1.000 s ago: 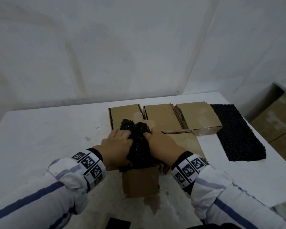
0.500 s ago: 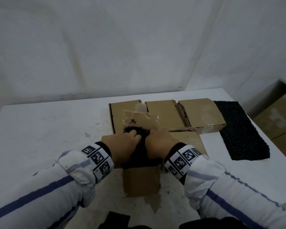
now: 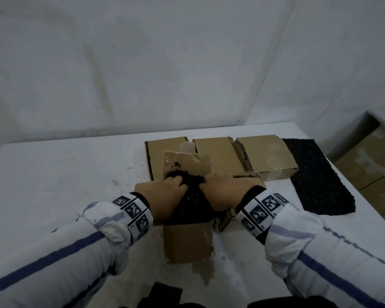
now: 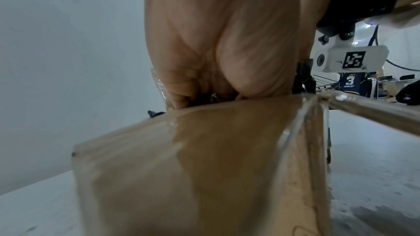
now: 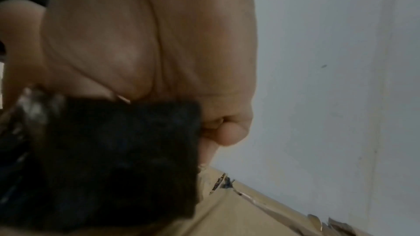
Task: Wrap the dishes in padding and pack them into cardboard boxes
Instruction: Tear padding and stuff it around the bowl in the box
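A dark bundle of black padding sits in the mouth of an open cardboard box at the middle of the white table. The dish inside the padding is hidden. My left hand grips the bundle's left side and my right hand grips its right side, fingers curled over the top. The box's far flap, glossy with tape, stands up behind the bundle. In the left wrist view, my left hand dips behind the box wall. The right wrist view has my right hand against the padding.
Three closed cardboard boxes stand in a row behind the open one. A flat sheet of black padding lies at the table's right edge. Larger cartons sit on the floor to the right. Another dark piece lies at the near edge.
Both hands have pushed the bundle down into the box, so it sits lower. The far flap, hidden behind the bundle a second ago, now stands in view.
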Demonstrator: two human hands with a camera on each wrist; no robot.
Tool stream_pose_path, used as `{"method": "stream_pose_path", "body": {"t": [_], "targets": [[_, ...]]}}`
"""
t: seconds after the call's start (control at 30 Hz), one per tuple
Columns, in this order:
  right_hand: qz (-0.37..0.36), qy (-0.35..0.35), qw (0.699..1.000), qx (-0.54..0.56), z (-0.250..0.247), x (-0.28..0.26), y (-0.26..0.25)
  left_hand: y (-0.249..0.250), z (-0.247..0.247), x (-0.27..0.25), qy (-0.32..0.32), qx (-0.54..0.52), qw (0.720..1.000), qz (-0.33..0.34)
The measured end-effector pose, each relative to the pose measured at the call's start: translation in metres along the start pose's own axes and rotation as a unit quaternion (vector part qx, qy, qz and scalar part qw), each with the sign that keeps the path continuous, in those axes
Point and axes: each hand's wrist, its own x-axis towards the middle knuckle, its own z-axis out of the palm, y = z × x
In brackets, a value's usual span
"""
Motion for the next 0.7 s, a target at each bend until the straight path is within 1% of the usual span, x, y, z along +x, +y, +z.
{"method": "stream_pose_path", "body": {"t": [0.13, 0.27, 0.3, 0.37, 0.43, 0.47, 0.57, 0.7], "targets": [[-0.010, 0.040, 0.995, -0.086, -0.003, -0.003, 0.002, 0.000, 0.000, 0.001, -0.005, -0.005, 1.000, -0.006], [-0.008, 0.029, 0.997, -0.075, -0.004, -0.001, 0.002, 0.002, -0.001, 0.002, -0.010, -0.010, 1.000, -0.012], [-0.005, 0.045, 0.995, -0.088, 0.000, 0.001, -0.001, 0.003, -0.002, 0.002, -0.010, -0.009, 1.000, -0.011], [0.012, 0.103, 0.989, -0.109, 0.012, 0.007, -0.010, 0.003, -0.001, 0.002, -0.005, -0.005, 1.000, -0.005], [0.039, 0.153, 0.982, -0.107, 0.025, 0.012, -0.020, 0.004, -0.002, 0.003, -0.004, -0.006, 1.000, -0.005], [0.051, 0.165, 0.980, -0.103, 0.030, 0.012, -0.023, 0.005, -0.002, 0.002, 0.000, -0.005, 1.000, -0.002], [0.058, 0.166, 0.981, -0.086, 0.034, 0.012, -0.022, 0.008, -0.002, 0.000, 0.000, -0.004, 1.000, 0.004], [0.009, 0.101, 0.994, 0.032, 0.009, -0.006, -0.008, 0.001, -0.009, 0.001, -0.034, -0.062, 0.997, -0.008]]}}
